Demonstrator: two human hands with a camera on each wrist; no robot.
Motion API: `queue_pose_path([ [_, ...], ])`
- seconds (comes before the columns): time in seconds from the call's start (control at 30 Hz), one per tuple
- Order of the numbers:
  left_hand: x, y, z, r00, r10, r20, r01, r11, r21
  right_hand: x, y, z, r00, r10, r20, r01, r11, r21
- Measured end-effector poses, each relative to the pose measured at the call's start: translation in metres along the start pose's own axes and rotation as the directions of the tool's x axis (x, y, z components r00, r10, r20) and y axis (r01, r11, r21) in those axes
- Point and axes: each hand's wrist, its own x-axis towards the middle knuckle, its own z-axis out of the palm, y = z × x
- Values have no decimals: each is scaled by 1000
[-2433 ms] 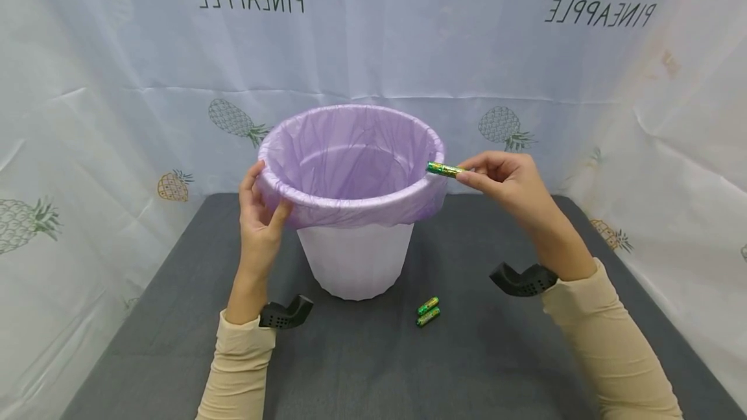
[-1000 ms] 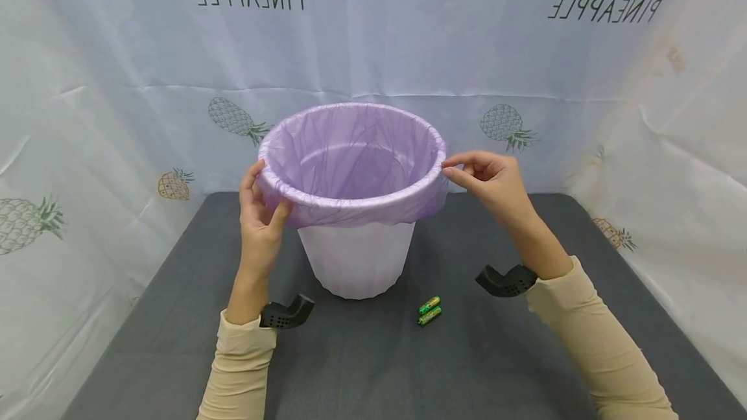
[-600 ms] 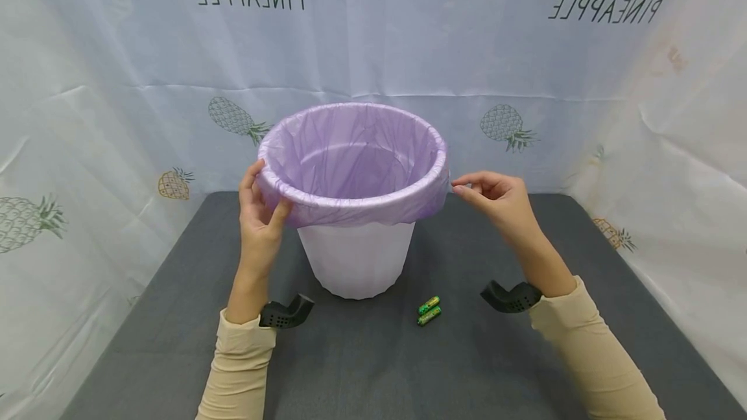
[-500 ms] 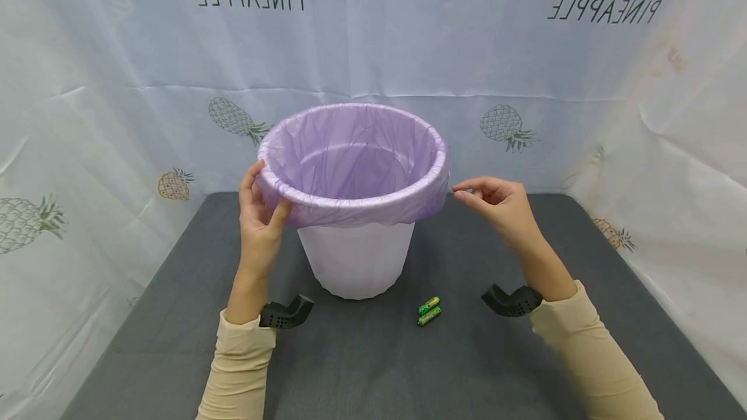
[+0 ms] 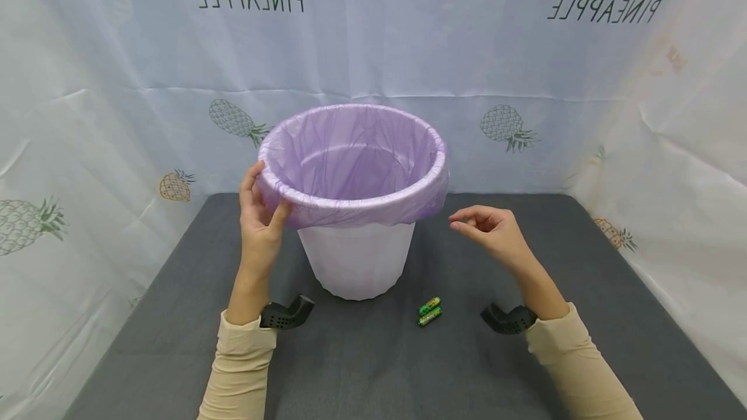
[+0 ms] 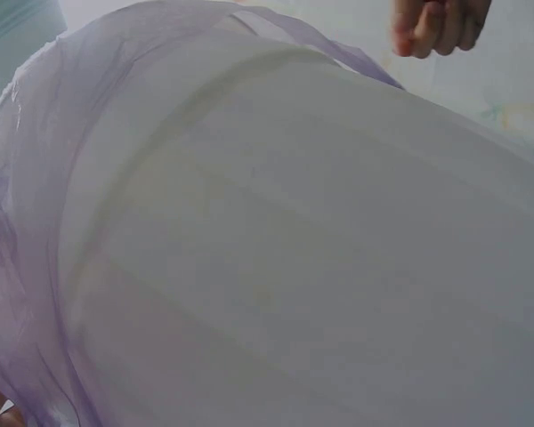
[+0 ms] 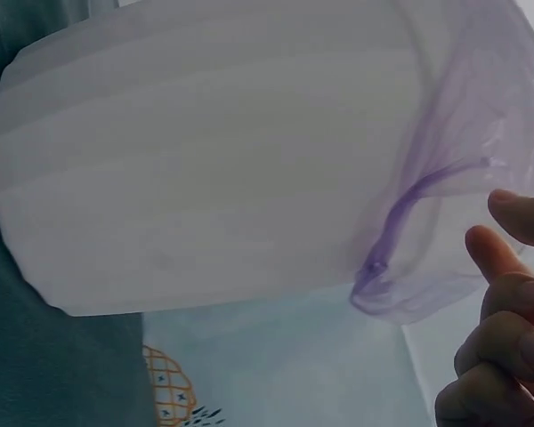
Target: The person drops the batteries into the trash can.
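A white bin (image 5: 356,258) stands on the dark table, lined with a purple bag (image 5: 373,209) folded out over its rim. At the near left of that rim, my left hand (image 5: 259,225) grips the edge through the bag, thumb in front and fingers on the outer side. My right hand (image 5: 490,232) is in the air to the bin's right, holding nothing; its fingers are loosely curled, with a small gap between thumb and forefinger. Two green-and-gold batteries (image 5: 429,306) lie side by side on the table, nearer than the right hand. The bin's bottom is hidden.
The dark table (image 5: 362,368) reaches both forearms' sides. White curtains (image 5: 373,37) printed with pineapples close in the back and both sides. Each wrist carries a black camera mount (image 5: 287,313).
My right hand brought a battery to the bin's right rim, and that battery is now out of sight. The hand then drew away and lowered. The left hand kept its grip.
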Motion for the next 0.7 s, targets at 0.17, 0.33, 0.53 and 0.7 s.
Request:
queue_pose_path([
  [0.17, -1, 1, 0, 1000, -13, -14, 13, 1000, 11, -7, 13, 3, 999, 3, 47, -4, 1000, 9],
  [0.33, -1, 2, 1, 999, -24, -23, 25, 999, 23, -12, 23, 6, 997, 13, 72, -15, 1000, 17],
  [0.53, -1, 1, 0, 1000, -17, -24, 18, 1000, 22, -18, 37, 9, 991, 20, 131, -25, 999, 32],
  [0.7, -1, 2, 0, 1000, -20, -20, 20, 999, 28, -27, 52, 12, 977, 54, 207, -64, 997, 43],
])
